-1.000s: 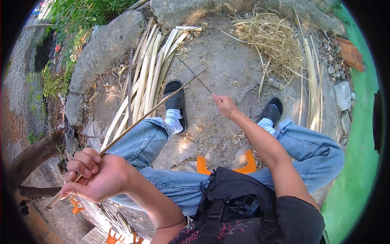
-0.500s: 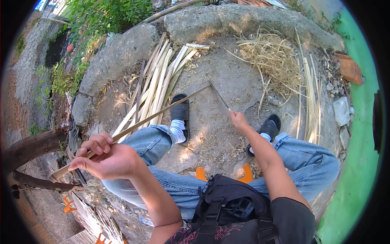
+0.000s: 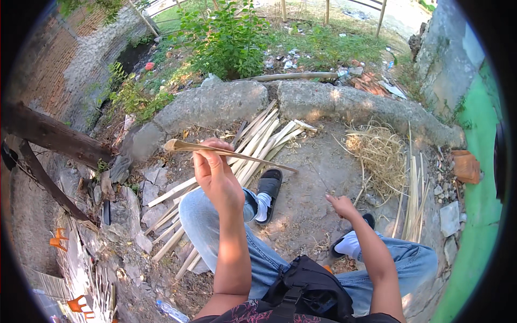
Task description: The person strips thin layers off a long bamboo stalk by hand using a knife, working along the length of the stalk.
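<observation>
My left hand [image 3: 218, 177] is raised above my left knee, its fingers closed around a long flat bamboo strip [image 3: 258, 160]. The strip's pale, thicker end juts out to the left of the hand, and its dark, thin end reaches right over the ground. My right hand [image 3: 343, 206], in front of my right knee, is closed on a thin knife [image 3: 320, 176]. Its narrow blade points up and left, faint and blurred against the ground, apart from the strip. The knife's handle is hidden in my fist.
Pale split bamboo strips [image 3: 258, 141] lie in a pile beyond my left foot. A tangle of shavings [image 3: 377, 156] and more strips [image 3: 413, 199] lie at right. A low concrete kerb [image 3: 361, 105] crosses ahead; a green wall [image 3: 476, 183] stands right, a log [image 3: 59, 134] left.
The view has tilted up, showing more ground beyond the kerb. My left hand has risen with the strip, which now points differently. The knife blade has parted from the strip's far end.
</observation>
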Available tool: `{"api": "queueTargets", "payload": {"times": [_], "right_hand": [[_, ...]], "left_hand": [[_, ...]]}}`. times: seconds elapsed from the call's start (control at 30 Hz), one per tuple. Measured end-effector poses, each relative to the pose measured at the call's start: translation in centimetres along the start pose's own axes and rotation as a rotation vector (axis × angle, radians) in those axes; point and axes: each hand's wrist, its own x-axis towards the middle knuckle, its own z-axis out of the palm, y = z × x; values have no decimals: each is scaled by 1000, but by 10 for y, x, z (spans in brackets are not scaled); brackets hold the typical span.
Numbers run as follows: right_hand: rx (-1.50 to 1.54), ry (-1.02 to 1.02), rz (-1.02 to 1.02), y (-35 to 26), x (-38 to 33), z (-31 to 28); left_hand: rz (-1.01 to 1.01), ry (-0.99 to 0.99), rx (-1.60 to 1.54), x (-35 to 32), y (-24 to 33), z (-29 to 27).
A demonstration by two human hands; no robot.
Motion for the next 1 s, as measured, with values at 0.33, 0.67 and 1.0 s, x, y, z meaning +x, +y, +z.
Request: {"api": "queueTargets", "payload": {"times": [0.33,0.67,1.0], "right_hand": [[-65,321,-229,-34,-186,-37],[689,290,-180,-34,-174,7],[794,176,-312,-71,-184,21]], "left_hand": [[-6,-127,208,-5,11,17],[-167,-258,-321,-10,9,41],[-157,-559,256,-19,8,49]]}}
